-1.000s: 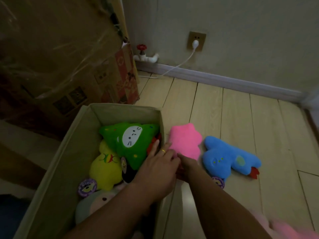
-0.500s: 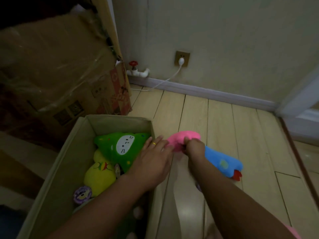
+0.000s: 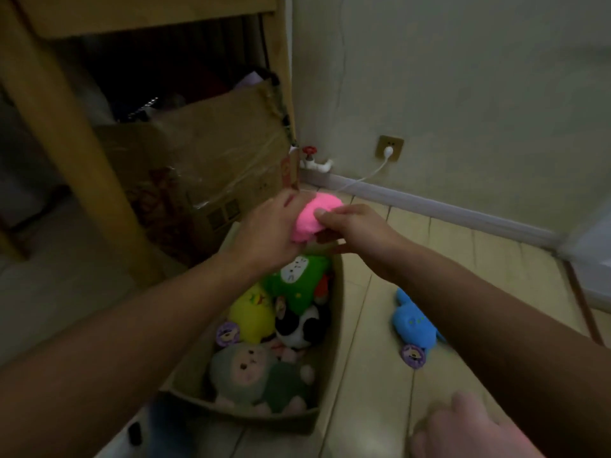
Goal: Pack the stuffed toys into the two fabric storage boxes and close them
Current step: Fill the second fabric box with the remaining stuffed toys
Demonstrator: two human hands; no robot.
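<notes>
Both hands shared a grip on a pink stuffed toy (image 3: 310, 218) at the centre of the frame: the left hand (image 3: 267, 236) curled round its left side, while the right hand (image 3: 355, 226) pinched its right edge between thumb and fingers, each closed narrowly on the plush with no open span showing. The toy was held in the air above the far end of a fabric storage box (image 3: 334, 328), apart from the contents below.

The box, running from the centre to the lower middle of the frame, already held a green toy (image 3: 297, 276), a yellow toy (image 3: 253, 314), a black-and-white toy (image 3: 299, 328) and a grey-green doll (image 3: 254, 375), packed close together. A blue toy (image 3: 411, 322) lay on the wooden floor (image 3: 373, 358) to the right of the box, partly hidden by the right forearm.

The risks appeared modest. Released from that height, the pink toy could likely bounce off the green one and tip over the soft rim onto the floor, since the far end looked nearly full. Crowding might also leave the pile standing proud and hinder closing. The dim light and motion blur left it unclear whether a lid or a second box was within reach. A pale blurred shape at the lower right could not be identified.
</notes>
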